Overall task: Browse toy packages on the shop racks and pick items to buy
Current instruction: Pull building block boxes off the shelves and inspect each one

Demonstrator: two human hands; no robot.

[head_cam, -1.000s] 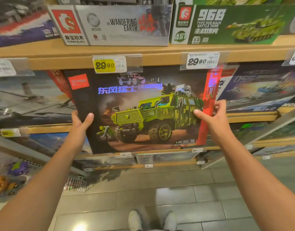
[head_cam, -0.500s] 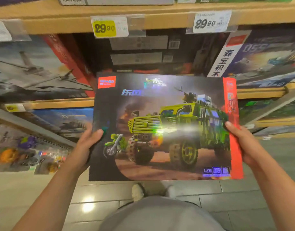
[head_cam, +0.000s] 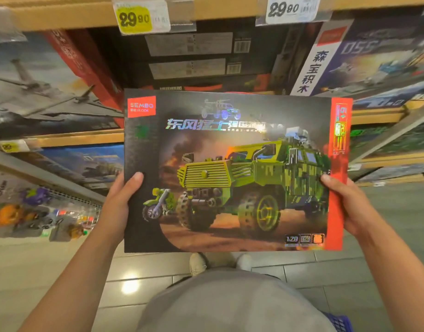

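Head view: I've pulled the truck box (head_cam: 232,171) off the shelf (head_cam: 62,17) toward me; left hand (head_cam: 118,207) at 9 o'clock, right hand (head_cam: 349,207) at 3, fingers clamping its edges for inspection.

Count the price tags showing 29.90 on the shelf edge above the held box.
2: a yellow price tag upper left of the box, a white price tag upper right. Blurred tags lower down are unreadable.

Wooden shelf (head_cam: 69,19) with price tags (head_cam: 134,19), stacked toy boxes (head_cam: 189,58) on the board (head_cam: 74,140) below.
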